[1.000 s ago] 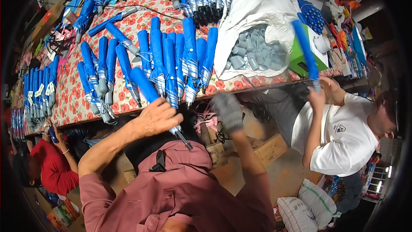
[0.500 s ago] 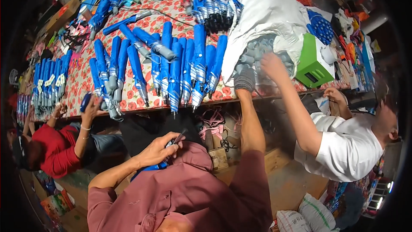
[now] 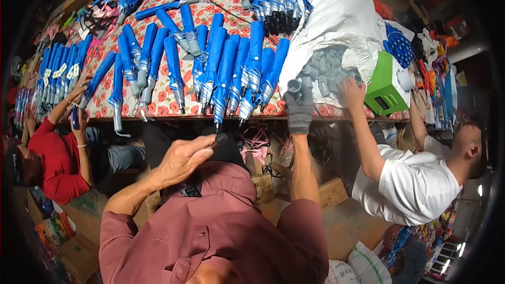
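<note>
My left hand [image 3: 187, 159] is closed in front of my lap. A dark tip [image 3: 221, 139] pokes out past its fingers; the rest of what looks like a folding umbrella is hidden behind the hand. At the table edge, my right hand [image 3: 300, 113] wears a grey knit glove and grips a grey plastic umbrella handle [image 3: 294, 86], its open end facing up. Just beyond it, a white sack [image 3: 336, 10] lies with its mouth toward me, full of loose grey handles [image 3: 323, 68]. To the left lie several blue folded umbrellas [image 3: 226, 68], dark tips toward me.
A person in white [image 3: 415, 179] at the right has a hand [image 3: 352, 93] at the sack's mouth, beside a green box [image 3: 386, 87]. A person in red [image 3: 58, 158] works at the left. A tied umbrella bundle [image 3: 279, 0] lies further back on the flowered cloth [image 3: 210, 5].
My right hand has drawn back from the sack toward me and now shows a grey handle. My left hand has shifted up and left. The person in white's hand has moved right and down.
</note>
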`<act>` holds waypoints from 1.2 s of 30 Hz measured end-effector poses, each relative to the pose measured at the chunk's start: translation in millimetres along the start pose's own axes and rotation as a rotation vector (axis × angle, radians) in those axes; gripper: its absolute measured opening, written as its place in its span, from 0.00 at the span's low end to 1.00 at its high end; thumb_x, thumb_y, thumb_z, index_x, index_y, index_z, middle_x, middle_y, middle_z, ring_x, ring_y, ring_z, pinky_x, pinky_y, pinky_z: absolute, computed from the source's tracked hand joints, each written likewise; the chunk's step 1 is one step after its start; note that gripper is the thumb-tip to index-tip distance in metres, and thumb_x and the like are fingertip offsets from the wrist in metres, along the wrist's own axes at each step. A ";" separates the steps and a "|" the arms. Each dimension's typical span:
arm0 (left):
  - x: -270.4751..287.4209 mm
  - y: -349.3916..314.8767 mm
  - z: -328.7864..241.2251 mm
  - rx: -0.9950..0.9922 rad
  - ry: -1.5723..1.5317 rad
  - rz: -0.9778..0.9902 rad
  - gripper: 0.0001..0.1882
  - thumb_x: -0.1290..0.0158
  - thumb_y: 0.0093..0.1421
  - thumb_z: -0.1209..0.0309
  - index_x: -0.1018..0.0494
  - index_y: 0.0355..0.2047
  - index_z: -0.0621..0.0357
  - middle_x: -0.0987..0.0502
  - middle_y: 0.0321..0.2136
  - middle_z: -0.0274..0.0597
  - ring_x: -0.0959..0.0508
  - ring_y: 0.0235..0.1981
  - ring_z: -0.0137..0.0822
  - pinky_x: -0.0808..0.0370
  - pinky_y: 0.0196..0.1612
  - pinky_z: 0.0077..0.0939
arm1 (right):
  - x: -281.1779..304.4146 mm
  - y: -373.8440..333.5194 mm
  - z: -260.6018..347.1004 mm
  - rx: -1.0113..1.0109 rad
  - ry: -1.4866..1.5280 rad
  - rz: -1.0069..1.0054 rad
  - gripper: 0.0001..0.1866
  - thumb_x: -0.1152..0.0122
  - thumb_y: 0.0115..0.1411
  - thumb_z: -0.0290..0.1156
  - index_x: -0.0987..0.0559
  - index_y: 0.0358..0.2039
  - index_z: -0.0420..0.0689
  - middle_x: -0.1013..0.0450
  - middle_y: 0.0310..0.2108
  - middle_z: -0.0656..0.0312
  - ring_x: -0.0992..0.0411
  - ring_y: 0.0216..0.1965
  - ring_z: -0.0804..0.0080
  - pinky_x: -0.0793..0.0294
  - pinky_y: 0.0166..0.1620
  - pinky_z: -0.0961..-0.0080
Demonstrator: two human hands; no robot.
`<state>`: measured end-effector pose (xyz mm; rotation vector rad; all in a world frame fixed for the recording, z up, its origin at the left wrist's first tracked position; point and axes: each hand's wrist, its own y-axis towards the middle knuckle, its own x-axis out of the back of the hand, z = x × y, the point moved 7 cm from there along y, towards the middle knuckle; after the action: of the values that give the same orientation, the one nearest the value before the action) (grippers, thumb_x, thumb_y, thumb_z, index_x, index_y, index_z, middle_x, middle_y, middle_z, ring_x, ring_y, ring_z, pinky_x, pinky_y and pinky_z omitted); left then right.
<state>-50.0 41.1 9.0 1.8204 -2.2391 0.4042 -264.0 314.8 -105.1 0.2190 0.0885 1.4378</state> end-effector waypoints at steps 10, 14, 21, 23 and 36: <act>5.8 15.5 -11.5 -0.396 0.142 -0.164 0.15 0.46 0.68 0.71 0.23 0.52 0.64 0.18 0.30 0.43 0.24 0.22 0.42 0.28 0.28 0.35 | -59.4 -82.9 88.6 0.054 0.085 0.642 0.29 0.28 0.49 0.19 0.20 0.55 0.45 0.22 0.53 0.63 0.25 0.51 0.69 0.28 0.59 0.73; 8.4 9.4 -18.9 -0.436 0.244 -0.228 0.13 0.45 0.68 0.69 0.23 0.49 0.64 0.19 0.26 0.47 0.23 0.21 0.49 0.28 0.27 0.40 | -63.7 -95.9 106.5 0.178 0.062 0.734 0.31 0.34 0.48 0.19 0.22 0.57 0.43 0.26 0.57 0.57 0.27 0.57 0.59 0.30 0.62 0.66; 11.8 9.7 -12.3 -0.187 0.469 -0.034 0.11 0.46 0.68 0.66 0.25 0.36 0.62 0.23 0.21 0.52 0.25 0.19 0.57 0.30 0.24 0.46 | -77.5 -118.1 141.1 0.553 -0.298 0.864 0.28 0.32 0.52 0.23 0.20 0.56 0.44 0.27 0.58 0.56 0.25 0.54 0.59 0.26 0.58 0.69; 12.8 10.0 -8.2 -0.149 0.482 -0.025 0.11 0.46 0.68 0.66 0.26 0.34 0.62 0.24 0.20 0.53 0.26 0.19 0.58 0.31 0.24 0.47 | -80.5 -121.1 145.0 0.605 -0.370 0.883 0.27 0.32 0.52 0.24 0.20 0.56 0.45 0.27 0.58 0.56 0.24 0.53 0.59 0.25 0.57 0.70; 11.7 4.2 9.5 -0.181 0.547 -0.049 0.11 0.45 0.67 0.67 0.30 0.31 0.60 0.26 0.17 0.52 0.26 0.17 0.57 0.31 0.23 0.47 | -110.1 -107.3 144.5 0.459 -0.357 1.147 0.19 0.36 0.64 0.31 0.20 0.55 0.45 0.22 0.47 0.58 0.23 0.43 0.63 0.23 0.44 0.68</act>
<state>-56.5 27.8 3.8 1.4499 -1.7889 0.5854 -146.6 179.6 6.4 1.0187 -0.0132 2.4737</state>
